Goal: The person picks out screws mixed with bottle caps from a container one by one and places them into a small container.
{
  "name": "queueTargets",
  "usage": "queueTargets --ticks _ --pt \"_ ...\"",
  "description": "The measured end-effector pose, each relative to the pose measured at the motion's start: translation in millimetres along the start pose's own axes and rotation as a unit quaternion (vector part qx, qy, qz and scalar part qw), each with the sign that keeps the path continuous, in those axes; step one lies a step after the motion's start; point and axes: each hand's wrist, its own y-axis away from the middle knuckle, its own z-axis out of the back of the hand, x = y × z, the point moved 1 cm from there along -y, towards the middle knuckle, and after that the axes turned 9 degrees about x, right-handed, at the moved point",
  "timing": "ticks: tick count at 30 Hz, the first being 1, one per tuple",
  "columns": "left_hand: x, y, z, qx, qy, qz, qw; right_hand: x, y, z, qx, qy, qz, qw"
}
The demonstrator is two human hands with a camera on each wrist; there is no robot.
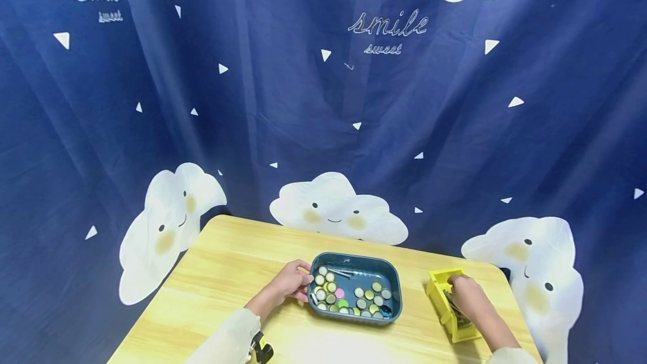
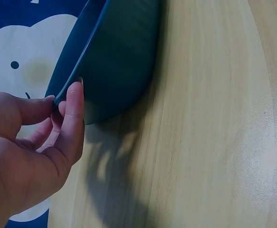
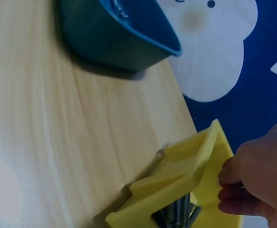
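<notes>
My left hand (image 1: 293, 281) pinches the rim of a dark teal plastic basin (image 2: 122, 61), thumb on one side and fingers on the other. Inside the basin lie several round caps, mostly pale and yellowish, plus a pink disc (image 1: 340, 293) and a green disc (image 1: 342, 303). Thin metal rods (image 1: 340, 272) lie near its back wall, and a small blue-black item (image 1: 386, 310) is in the front right corner. My right hand (image 3: 259, 178) reaches into a yellow bin (image 3: 162, 190) with its fingers bent. Dark metal rod-like pieces (image 3: 179, 213) lie below those fingers. Whether the fingertips hold anything is hidden.
Both containers stand on a light wooden table (image 1: 242, 246), the yellow bin to the right of the basin. Behind the table hangs a blue curtain (image 1: 293, 100) printed with clouds and triangles. A black-and-yellow device (image 1: 263, 348) is at the left wrist.
</notes>
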Motion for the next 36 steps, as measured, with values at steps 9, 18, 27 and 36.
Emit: queueTargets --ticks 9,18,27,36 --pt "-0.9 1.6 -0.4 -0.001 -0.004 0.004 1.0 16 -5.6 11 -0.02 -0.012 0.014 0.9996" --pt "-1.2 1.2 0.0 -0.001 -0.006 0.005 1.0 39 -15.9 20 -0.061 -0.014 0.043 0.9971" --pt "-2.7 0.7 0.6 0.0 -0.002 0.0 1.0 66 -35.3 23 -0.072 -0.01 0.066 0.9951" --pt "-1.3 -0.5 0.8 0.004 -0.005 0.003 1.0 99 -47.2 23 -0.073 -0.026 0.104 0.9916"
